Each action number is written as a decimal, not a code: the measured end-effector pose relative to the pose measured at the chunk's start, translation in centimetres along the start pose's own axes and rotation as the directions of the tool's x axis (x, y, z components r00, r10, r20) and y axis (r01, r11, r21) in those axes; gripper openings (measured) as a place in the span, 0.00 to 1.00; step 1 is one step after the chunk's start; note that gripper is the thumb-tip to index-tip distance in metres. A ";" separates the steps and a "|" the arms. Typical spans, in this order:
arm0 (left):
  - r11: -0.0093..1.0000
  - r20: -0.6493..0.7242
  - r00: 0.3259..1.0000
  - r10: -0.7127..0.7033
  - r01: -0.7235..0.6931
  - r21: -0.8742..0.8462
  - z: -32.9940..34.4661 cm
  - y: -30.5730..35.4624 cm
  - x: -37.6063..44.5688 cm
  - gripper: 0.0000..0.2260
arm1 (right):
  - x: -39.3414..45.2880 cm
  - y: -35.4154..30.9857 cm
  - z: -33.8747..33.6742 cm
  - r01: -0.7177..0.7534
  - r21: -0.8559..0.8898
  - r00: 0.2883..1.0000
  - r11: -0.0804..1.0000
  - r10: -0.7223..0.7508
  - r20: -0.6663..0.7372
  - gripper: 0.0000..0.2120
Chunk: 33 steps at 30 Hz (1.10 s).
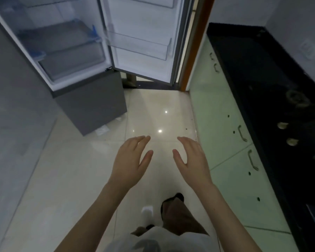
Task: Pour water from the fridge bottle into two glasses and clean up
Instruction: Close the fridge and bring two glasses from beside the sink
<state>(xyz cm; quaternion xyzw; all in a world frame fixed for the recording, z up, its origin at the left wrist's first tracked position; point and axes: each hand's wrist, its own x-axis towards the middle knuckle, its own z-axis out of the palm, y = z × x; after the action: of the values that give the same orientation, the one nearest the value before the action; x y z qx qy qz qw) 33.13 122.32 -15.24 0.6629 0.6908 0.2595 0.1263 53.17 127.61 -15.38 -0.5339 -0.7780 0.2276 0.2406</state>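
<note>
Left hand (133,157) and right hand (191,157) spread wide, palms facing, holding nothing, above the floor (80,179) (fridge (76,51) well ahead, door (144,33) open, no bottle discernible).

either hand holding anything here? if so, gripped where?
Nothing held. Left hand and right hand are both open, fingers relaxed, over the floor in front of the open fridge. No bottle visible.

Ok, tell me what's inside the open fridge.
The fridge shows bare shelves and a drawer; the door bins look empty. No bottle visible. Upper shelves are out of frame.
</note>
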 end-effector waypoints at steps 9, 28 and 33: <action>0.991 -0.011 0.991 -0.132 0.132 0.032 2.9 -3.5 11.2 0.21 | 13.2 2.9 2.5 0.067 0.059 0.996 0.996 -0.070 0.060 0.17; 0.999 -0.039 0.999 -0.016 0.018 0.036 -1.9 -10.3 39.2 0.22 | 42.7 1.2 4.0 0.109 0.065 0.993 0.992 -0.111 0.029 0.18; 0.995 0.061 0.995 0.084 -0.087 0.044 -2.8 -14.2 43.9 0.24 | 45.3 0.4 7.5 -0.074 0.275 0.992 0.959 0.098 -0.073 0.17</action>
<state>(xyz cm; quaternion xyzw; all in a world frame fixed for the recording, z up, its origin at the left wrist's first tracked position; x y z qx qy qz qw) 15.69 165.03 -13.00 0.7019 0.6638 0.2287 0.1198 34.60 169.66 -15.51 -0.5385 -0.7044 0.3191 0.3347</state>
